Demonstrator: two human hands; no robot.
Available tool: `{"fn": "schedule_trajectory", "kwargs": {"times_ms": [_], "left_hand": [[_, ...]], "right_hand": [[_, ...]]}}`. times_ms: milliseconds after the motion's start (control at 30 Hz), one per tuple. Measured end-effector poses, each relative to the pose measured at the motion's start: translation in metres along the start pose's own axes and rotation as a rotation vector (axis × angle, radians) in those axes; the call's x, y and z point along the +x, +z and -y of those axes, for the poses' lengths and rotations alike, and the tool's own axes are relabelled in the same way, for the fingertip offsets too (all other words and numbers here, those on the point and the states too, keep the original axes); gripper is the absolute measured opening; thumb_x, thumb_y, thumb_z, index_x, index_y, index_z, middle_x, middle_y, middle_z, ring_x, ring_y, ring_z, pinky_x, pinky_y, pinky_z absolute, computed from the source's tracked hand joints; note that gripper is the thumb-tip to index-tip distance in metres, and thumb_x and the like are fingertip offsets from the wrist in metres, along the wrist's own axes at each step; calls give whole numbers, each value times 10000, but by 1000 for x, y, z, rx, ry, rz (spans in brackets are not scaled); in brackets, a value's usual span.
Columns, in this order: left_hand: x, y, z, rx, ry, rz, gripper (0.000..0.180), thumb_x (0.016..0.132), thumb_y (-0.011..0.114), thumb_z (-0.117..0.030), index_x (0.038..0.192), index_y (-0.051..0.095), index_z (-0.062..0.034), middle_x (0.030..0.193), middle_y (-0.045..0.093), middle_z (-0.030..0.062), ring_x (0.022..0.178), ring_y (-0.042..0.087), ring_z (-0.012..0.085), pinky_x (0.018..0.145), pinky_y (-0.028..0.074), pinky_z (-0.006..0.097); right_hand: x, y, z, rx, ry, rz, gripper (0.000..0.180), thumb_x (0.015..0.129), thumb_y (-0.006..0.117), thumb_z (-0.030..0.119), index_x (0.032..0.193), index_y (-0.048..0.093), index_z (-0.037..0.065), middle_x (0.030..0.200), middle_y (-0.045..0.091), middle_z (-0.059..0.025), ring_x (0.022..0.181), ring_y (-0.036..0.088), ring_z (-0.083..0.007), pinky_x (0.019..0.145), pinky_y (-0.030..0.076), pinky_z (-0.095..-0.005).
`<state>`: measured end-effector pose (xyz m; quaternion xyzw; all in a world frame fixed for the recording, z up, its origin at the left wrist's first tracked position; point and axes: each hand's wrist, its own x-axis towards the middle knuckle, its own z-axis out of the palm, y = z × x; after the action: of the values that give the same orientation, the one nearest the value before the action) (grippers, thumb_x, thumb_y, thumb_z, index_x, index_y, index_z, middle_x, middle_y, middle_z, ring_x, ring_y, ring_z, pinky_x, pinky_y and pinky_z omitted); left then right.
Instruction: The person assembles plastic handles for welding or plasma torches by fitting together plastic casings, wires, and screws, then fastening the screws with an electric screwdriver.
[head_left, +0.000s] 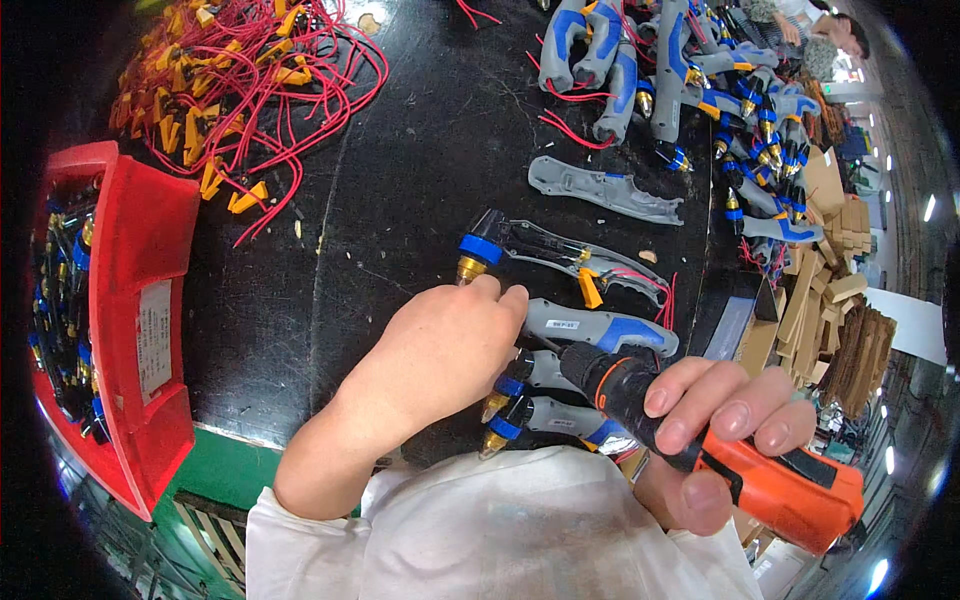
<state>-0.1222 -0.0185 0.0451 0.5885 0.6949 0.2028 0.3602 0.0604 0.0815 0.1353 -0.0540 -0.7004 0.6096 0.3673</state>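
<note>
My right hand (715, 425) grips an orange and black electric screwdriver (760, 470), its black nose pointing at a closed grey and blue torch handle (600, 330) on the black table. My left hand (440, 350) presses down on the front end of that handle, fingers curled over it. Just beyond lies an open half handle (560, 255) with a blue collar, brass tip, orange trigger and red wires inside. Two more finished handles (545, 400) with brass tips lie under the screwdriver, close to my body.
A red bin (140, 310) with brass-tipped parts stands at the left. A tangle of red wires with yellow switches (230, 90) lies at the back left. A pile of assembled handles (690, 80) and an empty grey shell (600, 190) sit at the back right, cardboard pieces (830, 290) beyond.
</note>
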Motion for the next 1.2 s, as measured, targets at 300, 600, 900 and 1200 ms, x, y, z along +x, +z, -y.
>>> {"fn": "schedule_trajectory", "kwargs": {"times_ms": [300, 600, 900, 1200], "left_hand": [[1, 4, 3, -32, 24, -35, 493, 843, 741, -182, 1287, 598, -20, 943, 658, 203, 847, 687, 404, 766, 558, 500], [1, 6, 3, -18, -20, -7, 487, 855, 725, -198, 1293, 589, -33, 920, 654, 206, 837, 684, 409, 751, 556, 506], [0, 14, 12, -57, 31, -65, 422, 862, 724, -170, 1227, 588, -6, 897, 649, 211, 822, 683, 413, 724, 560, 497], [3, 15, 10, -51, 63, -64, 318, 848, 719, -148, 1100, 595, 1, 849, 646, 197, 778, 683, 414, 696, 562, 498]], "right_hand": [[-4, -2, 3, -32, 26, 41, 529, 763, 768, -65, 1179, 490, 106, 1146, 583, -123, 858, 688, -273, 813, 560, -468], [11, -8, -17, -5, -59, 179, 457, 766, 795, 13, 1136, 538, 85, 1080, 637, -119, 786, 704, -254, 710, 594, -429], [11, 21, -20, -309, 179, -369, 510, 854, 749, 55, 1256, 437, 58, 1053, 530, -102, 803, 578, -181, 701, 552, -406], [3, 4, -19, -75, 46, -17, 601, 849, 773, 43, 1335, 425, 103, 1183, 567, -152, 876, 667, -279, 802, 559, -482]]}}
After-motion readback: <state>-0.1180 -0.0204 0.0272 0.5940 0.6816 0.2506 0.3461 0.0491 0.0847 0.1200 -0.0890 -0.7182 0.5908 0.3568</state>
